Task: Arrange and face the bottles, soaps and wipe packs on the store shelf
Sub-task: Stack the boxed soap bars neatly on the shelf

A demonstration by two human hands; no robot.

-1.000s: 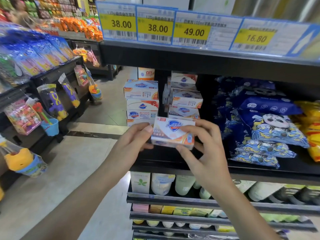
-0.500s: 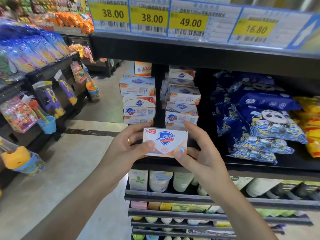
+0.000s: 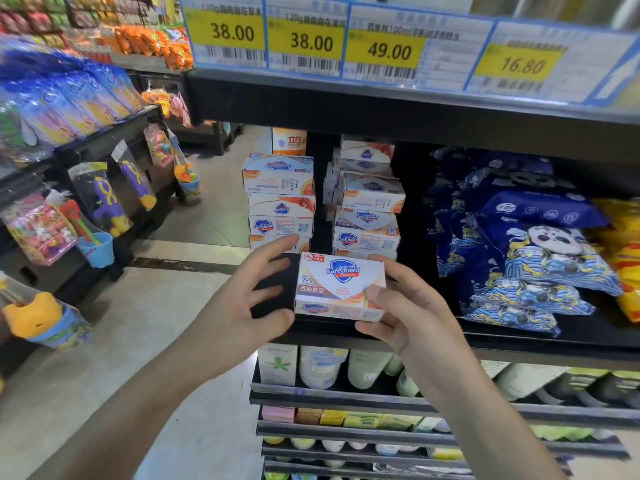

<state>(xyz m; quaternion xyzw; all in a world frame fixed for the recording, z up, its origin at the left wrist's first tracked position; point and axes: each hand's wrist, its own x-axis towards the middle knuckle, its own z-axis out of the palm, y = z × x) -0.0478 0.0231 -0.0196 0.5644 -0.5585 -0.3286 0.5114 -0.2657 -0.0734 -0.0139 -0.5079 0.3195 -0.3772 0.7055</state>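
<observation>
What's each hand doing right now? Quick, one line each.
Left hand: open, fingers spread, thumb at the soap box's left edge.
Right hand: holding the soap box.

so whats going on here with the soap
A person is facing up a store shelf. The right hand grips a Safeguard soap box at the shelf's front edge, logo facing out. The left hand is open beside it, thumb near the box's lower left corner. Two soap stacks stand behind, wipe packs to the right.
</observation>
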